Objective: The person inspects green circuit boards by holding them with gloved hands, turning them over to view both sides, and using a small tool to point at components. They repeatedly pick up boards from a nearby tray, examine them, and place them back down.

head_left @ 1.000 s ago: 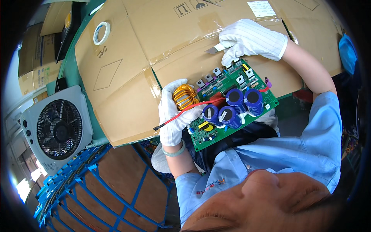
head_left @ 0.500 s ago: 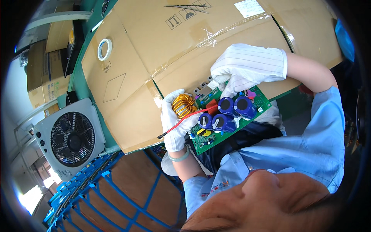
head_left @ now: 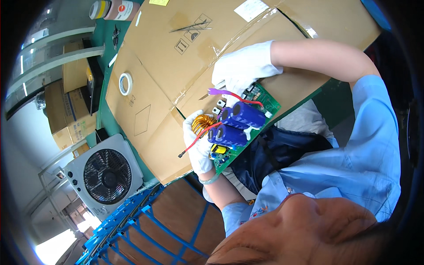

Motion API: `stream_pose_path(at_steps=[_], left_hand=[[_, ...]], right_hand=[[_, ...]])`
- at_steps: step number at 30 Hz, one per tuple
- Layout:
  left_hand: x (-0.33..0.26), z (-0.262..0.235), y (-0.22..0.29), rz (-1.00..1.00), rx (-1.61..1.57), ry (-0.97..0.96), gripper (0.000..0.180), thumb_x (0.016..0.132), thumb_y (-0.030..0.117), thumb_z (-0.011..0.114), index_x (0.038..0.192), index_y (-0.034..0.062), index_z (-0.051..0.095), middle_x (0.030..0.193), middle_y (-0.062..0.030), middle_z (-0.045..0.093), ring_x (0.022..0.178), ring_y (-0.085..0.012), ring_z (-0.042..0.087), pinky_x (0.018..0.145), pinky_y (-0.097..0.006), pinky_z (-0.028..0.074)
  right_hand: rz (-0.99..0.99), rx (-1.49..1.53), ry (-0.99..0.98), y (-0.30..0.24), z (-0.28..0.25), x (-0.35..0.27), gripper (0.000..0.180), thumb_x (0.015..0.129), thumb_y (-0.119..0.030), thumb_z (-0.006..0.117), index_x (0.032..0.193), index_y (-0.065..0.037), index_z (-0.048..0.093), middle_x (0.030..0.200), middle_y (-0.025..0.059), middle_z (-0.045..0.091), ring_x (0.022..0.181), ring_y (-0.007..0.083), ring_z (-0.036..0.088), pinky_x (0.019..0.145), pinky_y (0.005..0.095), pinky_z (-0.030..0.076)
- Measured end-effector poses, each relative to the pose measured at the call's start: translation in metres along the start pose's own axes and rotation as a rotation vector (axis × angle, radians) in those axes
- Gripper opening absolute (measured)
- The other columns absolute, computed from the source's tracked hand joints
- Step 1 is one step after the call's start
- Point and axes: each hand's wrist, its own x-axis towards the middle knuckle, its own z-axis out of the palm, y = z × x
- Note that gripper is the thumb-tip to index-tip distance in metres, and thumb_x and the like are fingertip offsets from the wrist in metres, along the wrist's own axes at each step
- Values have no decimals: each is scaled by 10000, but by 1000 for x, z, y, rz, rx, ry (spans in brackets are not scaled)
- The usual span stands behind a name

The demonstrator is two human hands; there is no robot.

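Fingers of my left hand (head_left: 198,145), white-gloved, are wrapped round the near edge of the green circuit board (head_left: 265,102), by the copper coil (head_left: 203,123). My right hand (head_left: 240,70), gloved too, is curled over the board's far end w/ a thin metal tool (head_left: 204,95) poking out; can't tell its exact pinch. Board's tilted above the flattened cardboard (head_left: 168,57) on the bench, blue capacitors (head_left: 238,123) up, red wire (head_left: 194,142) trailing, tape roll (head_left: 126,83) & fan (head_left: 106,175) well apart.

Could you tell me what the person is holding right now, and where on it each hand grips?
A green circuit board: the left hand grips its coil-side edge, the right hand its far edge.
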Motion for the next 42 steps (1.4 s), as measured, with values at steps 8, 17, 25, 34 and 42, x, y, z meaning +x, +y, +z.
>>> stream_pose_path(at_steps=[8,17,25,34,42], left_hand=[[0,-6,-2,-60,-58,41,626,744,102,862,1238,-10,495,1043,-156,670,951,-204,666,867,-320,559],[-4,-8,0,-38,-102,-23,640,762,192,853,1246,-23,495,1045,-159,665,962,-198,659,871,-317,548],[-7,-5,2,-11,-29,-28,582,781,114,827,1245,-13,499,1047,-147,661,966,-193,654,876,-315,545],[-26,2,-11,186,224,3,654,699,20,866,1269,23,546,1105,-107,649,1013,-176,638,912,-311,528],[-46,5,-21,241,243,685,597,756,77,856,1230,-20,507,1088,-124,579,917,-156,600,807,-273,534]], right_hand=[[216,157,-7,-19,-31,-20,398,755,-428,794,774,-51,667,725,56,628,680,137,568,642,293,441],[245,139,62,-19,-24,-31,433,783,-478,769,793,-56,669,766,49,645,700,153,594,645,301,452],[113,-81,51,-15,-11,-40,410,770,-361,756,964,-8,683,869,144,672,781,295,627,710,368,488],[273,-201,394,2,-8,-93,361,881,-399,689,991,-55,698,978,126,683,950,295,650,853,391,506],[403,-65,494,-20,13,-125,331,882,-361,718,1030,-65,711,979,83,705,882,198,655,820,324,507]])
